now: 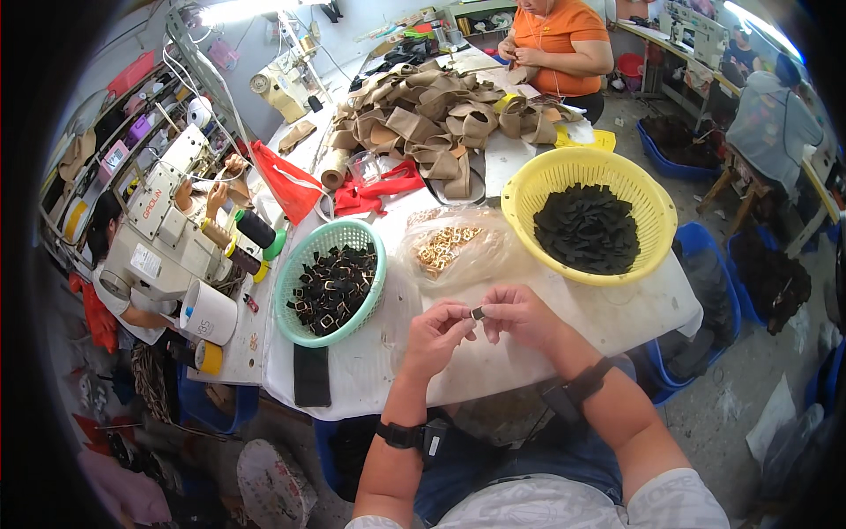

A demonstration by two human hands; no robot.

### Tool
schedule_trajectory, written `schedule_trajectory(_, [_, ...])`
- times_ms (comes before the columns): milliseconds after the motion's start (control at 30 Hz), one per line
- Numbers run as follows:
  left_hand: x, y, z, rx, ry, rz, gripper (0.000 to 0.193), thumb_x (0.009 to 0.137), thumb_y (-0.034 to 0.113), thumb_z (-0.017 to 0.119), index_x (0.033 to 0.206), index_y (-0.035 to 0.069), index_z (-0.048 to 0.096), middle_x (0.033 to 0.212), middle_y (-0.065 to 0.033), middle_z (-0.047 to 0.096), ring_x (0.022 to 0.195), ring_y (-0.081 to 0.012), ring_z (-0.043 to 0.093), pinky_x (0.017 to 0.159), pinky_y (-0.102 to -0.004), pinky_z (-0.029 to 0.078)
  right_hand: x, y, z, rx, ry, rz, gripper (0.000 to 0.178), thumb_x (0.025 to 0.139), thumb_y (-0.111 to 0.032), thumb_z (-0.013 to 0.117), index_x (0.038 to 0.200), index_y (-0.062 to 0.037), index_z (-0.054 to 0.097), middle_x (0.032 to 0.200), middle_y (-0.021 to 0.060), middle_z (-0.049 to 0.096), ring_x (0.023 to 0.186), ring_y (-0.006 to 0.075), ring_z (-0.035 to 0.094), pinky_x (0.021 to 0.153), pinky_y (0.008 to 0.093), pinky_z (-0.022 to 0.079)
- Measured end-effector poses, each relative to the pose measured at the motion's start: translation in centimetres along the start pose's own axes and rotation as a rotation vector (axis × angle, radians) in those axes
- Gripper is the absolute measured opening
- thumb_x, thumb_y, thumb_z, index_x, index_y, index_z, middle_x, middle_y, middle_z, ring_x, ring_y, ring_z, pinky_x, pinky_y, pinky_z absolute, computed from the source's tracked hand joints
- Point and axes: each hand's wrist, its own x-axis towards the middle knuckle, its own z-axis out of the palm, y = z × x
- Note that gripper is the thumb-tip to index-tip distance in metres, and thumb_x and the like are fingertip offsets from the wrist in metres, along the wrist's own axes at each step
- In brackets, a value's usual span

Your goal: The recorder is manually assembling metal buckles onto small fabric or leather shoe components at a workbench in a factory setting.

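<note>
Over the near edge of the white-covered table, my left hand [435, 339] and my right hand [525, 319] meet fingertip to fingertip. Between them is a small black fabric strap piece [478, 313], pinched from both sides; whether a buckle is on it is hidden by my fingers. Beyond my hands, a clear plastic bag [486, 267] lies spread with gold-coloured metal buckles [447, 249] heaped in it. To the right, a yellow basket [663, 231] holds many black strap pieces [588, 229]. On the left, a mint-green basket [284, 300] contains black straps fitted with gold buckles [331, 291].
A black phone [312, 377] rests at the table's front edge. Brown fabric pieces [414, 115] pile up at the back. Sewing machines [159, 229] stand at left, with a person behind. Someone in orange [564, 48] works across the table. Blue tubs [696, 309] sit at right.
</note>
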Motion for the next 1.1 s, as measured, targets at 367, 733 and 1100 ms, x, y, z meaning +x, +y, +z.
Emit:
schedule_trajectory(367, [0.2, -0.1, 0.3, -0.001, 0.028, 0.012, 0.015, 0.087, 0.0, 0.061, 0.101, -0.003, 0.061, 0.09, -0.0054, 0.063, 0.072, -0.0112, 0.063, 0.057, -0.0215, 0.047, 0.0, 0.1, 0.0, -0.042, -0.066, 0.022, 0.011, 0.09, -0.013, 0.061, 0.093, -0.0023, 0.059, 0.074, 0.0066, 0.062, 0.06, 0.017, 0.063, 0.058, 0.0291, 0.052])
schedule_trajectory(733, [-0.1, 1.0, -0.2, 0.087, -0.114, -0.185, 0.008, 0.091, 0.003, 0.058, 0.096, -0.003, 0.06, 0.083, -0.0039, 0.062, 0.07, -0.0098, 0.061, 0.062, -0.0227, 0.051, 0.1, 0.3, -0.1, -0.141, -0.041, 0.048, 0.01, 0.089, -0.011, 0.063, 0.09, -0.0024, 0.059, 0.074, 0.0047, 0.061, 0.06, 0.0142, 0.062, 0.055, 0.0263, 0.051])
schedule_trajectory(1100, [-0.3, -1.0, 0.2, 0.103, 0.013, -0.002, 0.007, 0.089, -0.004, 0.053, 0.093, -0.001, 0.057, 0.083, -0.0027, 0.058, 0.067, -0.0084, 0.057, 0.059, -0.0215, 0.047, 0.2, 0.4, 0.8, -0.263, 0.044, -0.143, 0.004, 0.088, -0.004, 0.06, 0.091, -0.0027, 0.058, 0.074, 0.0025, 0.06, 0.059, 0.0108, 0.059, 0.055, 0.0243, 0.049])
